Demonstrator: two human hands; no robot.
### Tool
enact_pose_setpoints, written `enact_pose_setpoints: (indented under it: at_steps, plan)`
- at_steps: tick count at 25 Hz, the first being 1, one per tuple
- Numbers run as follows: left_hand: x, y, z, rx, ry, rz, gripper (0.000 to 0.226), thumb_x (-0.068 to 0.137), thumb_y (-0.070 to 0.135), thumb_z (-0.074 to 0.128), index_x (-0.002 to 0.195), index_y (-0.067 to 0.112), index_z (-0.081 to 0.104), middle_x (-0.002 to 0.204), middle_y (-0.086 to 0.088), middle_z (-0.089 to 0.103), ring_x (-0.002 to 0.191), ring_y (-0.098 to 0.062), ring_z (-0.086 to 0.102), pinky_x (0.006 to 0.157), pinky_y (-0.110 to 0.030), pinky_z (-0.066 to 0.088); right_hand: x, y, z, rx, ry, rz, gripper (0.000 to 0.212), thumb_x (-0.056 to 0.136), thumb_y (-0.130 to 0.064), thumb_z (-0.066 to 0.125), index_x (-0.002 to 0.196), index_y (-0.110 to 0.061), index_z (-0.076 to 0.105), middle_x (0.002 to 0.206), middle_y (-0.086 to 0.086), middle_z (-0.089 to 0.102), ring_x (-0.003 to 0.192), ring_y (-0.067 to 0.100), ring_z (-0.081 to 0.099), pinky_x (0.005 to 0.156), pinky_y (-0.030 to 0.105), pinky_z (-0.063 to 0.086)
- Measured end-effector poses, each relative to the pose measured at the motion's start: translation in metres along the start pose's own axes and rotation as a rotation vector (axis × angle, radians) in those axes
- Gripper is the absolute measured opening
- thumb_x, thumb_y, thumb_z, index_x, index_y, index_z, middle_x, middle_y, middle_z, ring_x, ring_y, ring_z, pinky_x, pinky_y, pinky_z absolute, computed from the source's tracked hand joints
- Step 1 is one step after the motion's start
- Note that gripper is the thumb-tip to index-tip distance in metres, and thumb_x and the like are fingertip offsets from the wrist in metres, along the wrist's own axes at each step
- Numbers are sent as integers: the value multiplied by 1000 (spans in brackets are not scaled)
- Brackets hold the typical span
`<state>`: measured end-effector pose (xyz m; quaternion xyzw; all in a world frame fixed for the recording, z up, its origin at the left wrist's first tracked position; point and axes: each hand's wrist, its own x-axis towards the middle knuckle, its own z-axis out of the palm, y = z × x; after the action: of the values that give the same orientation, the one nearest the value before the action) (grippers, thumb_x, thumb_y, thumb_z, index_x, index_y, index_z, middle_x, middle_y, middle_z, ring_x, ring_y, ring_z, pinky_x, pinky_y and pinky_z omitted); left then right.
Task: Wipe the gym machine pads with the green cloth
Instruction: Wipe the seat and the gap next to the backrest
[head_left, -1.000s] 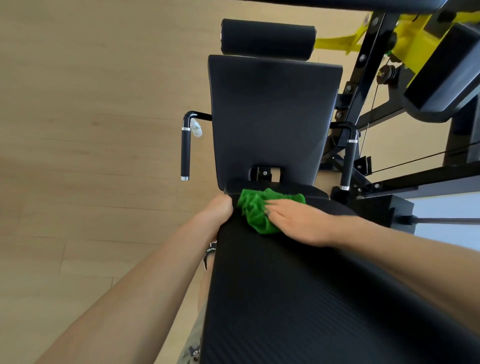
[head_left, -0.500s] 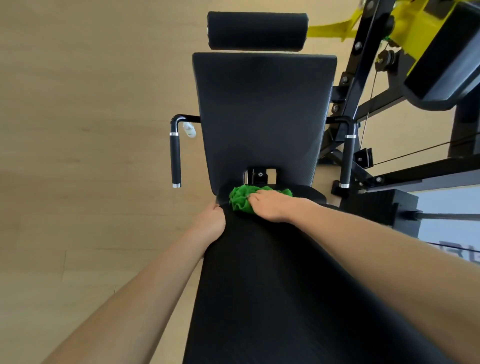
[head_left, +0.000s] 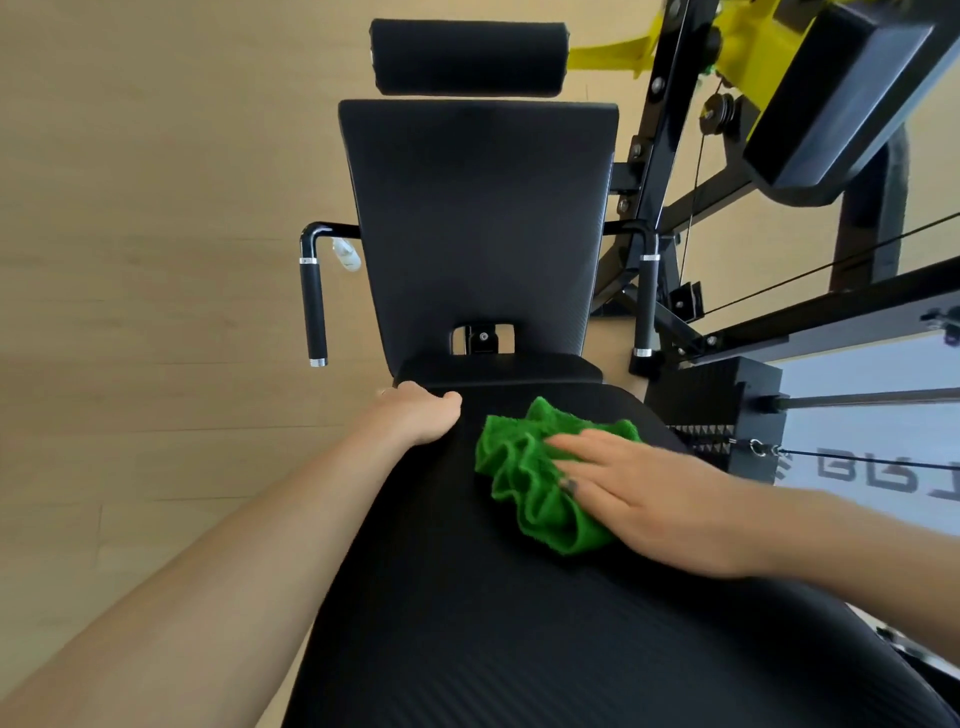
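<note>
the right hand (head_left: 654, 499) presses flat, straight fingers on the cloth (head_left: 535, 483) atop the near pad (head_left: 467, 623), left hand (head_left: 421, 415) curled over its edge; bunched folds may skip patches.

Only partial grey lettering shows on the pale panel (head_left: 878, 467) at the right edge, seemingly upside down, and none of it can be read.

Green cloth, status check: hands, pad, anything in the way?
Right hand flat on green cloth, pressing it to near pad. Left hand gripping pad's left edge. Nothing blocking the pad.
</note>
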<state>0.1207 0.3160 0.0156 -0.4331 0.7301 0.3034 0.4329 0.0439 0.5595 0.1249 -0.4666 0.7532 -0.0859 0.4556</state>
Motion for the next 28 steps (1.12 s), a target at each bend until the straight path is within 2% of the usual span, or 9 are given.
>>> enact_pose_setpoints:
  at_steps: [2, 5, 8, 11, 13, 15, 20, 24, 28]
  plan:
    - [6, 2, 9, 90, 94, 27, 82, 92, 64, 31, 152, 9, 37, 152, -19, 44, 136, -36, 47, 102, -43, 43, 59, 26, 3, -86, -92, 62, 56, 107, -42, 14, 155, -17, 29, 164, 5, 23, 150, 15, 13, 120, 24, -5]
    - [15, -1, 15, 173, 106, 69, 83, 91, 67, 23, 155, 14, 34, 152, -21, 44, 134, -37, 49, 96, -44, 45, 140, 56, 7, -96, -196, 239, 55, 108, -37, 13, 157, -14, 23, 164, 14, 20, 152, 28, 15, 124, 46, 13]
    - [19, 0, 14, 207, 87, 111, 78, 92, 65, 19, 159, 26, 25, 160, -19, 35, 142, -38, 42, 107, -47, 40, 147, 59, 7, 4, -176, 322, 56, 107, -36, 11, 156, -11, 25, 162, 16, 25, 150, 31, 20, 122, 48, 17]
    - [17, -1, 12, 199, 80, 145, 70, 97, 59, 22, 159, 27, 26, 162, -18, 33, 145, -37, 38, 112, -48, 35, 77, 36, 0, 56, -54, 131, 62, 104, -35, 8, 143, -7, 46, 152, 17, 42, 139, 32, 36, 115, 48, 30]
    - [13, 3, 11, 192, 100, 247, 63, 100, 54, 27, 156, 27, 35, 160, -12, 37, 145, -34, 39, 115, -48, 36, 10, 21, 6, 80, 27, 36, 60, 100, -57, 7, 141, -35, 45, 154, 0, 37, 143, 17, 29, 115, 37, 29]
    - [10, 6, 13, 193, 119, 423, 53, 102, 50, 36, 149, 29, 47, 157, -3, 45, 143, -28, 43, 116, -47, 36, -29, 9, 8, 98, 70, 46, 54, 92, -74, -1, 141, -61, 19, 156, -19, 23, 142, -3, 14, 114, 28, 14]
    - [16, 8, 16, 217, 136, 497, 47, 101, 51, 39, 144, 35, 50, 152, 0, 51, 138, -25, 48, 113, -47, 40, 83, 49, 7, 17, -52, 232, 64, 101, -53, 10, 152, -24, 35, 159, 12, 29, 146, 32, 24, 119, 52, 23]
    - [21, 6, 16, 274, 101, 470, 54, 100, 58, 35, 149, 37, 41, 158, 1, 44, 139, -26, 47, 112, -49, 40, 156, 80, 10, -11, -226, 379, 62, 99, -46, 9, 151, -23, 34, 158, 16, 30, 144, 40, 25, 118, 57, 21]
    - [15, 8, 10, 260, 68, 481, 50, 101, 56, 34, 147, 38, 43, 159, 1, 43, 142, -26, 44, 115, -49, 36, 105, 63, 7, 54, -41, 274, 50, 105, -38, 26, 147, -18, 45, 153, 16, 37, 140, 38, 32, 114, 52, 28]
